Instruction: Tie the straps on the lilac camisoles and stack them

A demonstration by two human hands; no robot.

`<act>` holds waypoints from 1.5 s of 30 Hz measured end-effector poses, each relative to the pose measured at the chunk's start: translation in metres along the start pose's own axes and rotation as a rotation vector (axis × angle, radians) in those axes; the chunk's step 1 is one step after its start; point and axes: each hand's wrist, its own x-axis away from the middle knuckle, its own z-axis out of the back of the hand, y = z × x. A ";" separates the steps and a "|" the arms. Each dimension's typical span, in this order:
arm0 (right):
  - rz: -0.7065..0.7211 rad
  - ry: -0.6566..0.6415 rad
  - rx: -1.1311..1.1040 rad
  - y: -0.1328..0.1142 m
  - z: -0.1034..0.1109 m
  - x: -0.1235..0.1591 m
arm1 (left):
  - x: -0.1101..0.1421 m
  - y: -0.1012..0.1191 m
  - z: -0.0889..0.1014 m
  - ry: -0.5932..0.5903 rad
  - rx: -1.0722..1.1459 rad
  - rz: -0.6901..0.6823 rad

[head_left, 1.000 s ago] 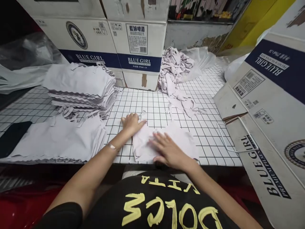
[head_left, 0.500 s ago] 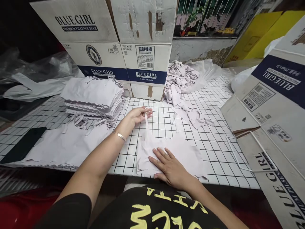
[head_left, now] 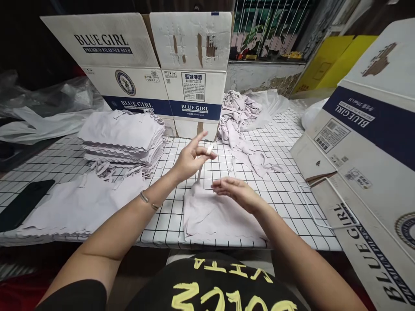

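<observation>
A pale pink camisole (head_left: pixel 220 220) lies flat near the table's front edge. My left hand (head_left: pixel 191 160) is raised over its far left corner, closed on one thin strap (head_left: pixel 199 175). The strap runs up from the fabric and a bit of it shows by my fingertips. Just above the camisole's upper part hovers my right hand (head_left: pixel 238 192), empty, fingers stretched out and side by side. It hides part of the right side. The other strap (head_left: pixel 232 166) rests loose on the table beyond.
Left of me are a tall stack of folded camisoles (head_left: pixel 119 134), a lower spread pile (head_left: pixel 81 203) and a black phone (head_left: pixel 26 205). A carton (head_left: pixel 191 110) and a tangled garment heap (head_left: pixel 241 110) stand behind. Another carton (head_left: pixel 353 142) and a white wire frame (head_left: pixel 311 211) bound the right.
My left hand took hold of the strap, lifted it and moved slightly right. My right hand smoothed the camisole, then rose off it. The head view tilted upward.
</observation>
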 end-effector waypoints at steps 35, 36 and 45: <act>-0.026 -0.142 -0.074 -0.007 -0.011 -0.014 | 0.043 -0.017 -0.007 -0.016 -0.355 -0.011; -0.023 -0.079 -0.082 -0.007 -0.007 -0.013 | 0.048 -0.020 -0.005 -0.012 -0.447 0.030; -0.070 0.093 -0.197 -0.003 0.030 -0.017 | 0.089 -0.048 0.013 -0.517 -0.869 0.458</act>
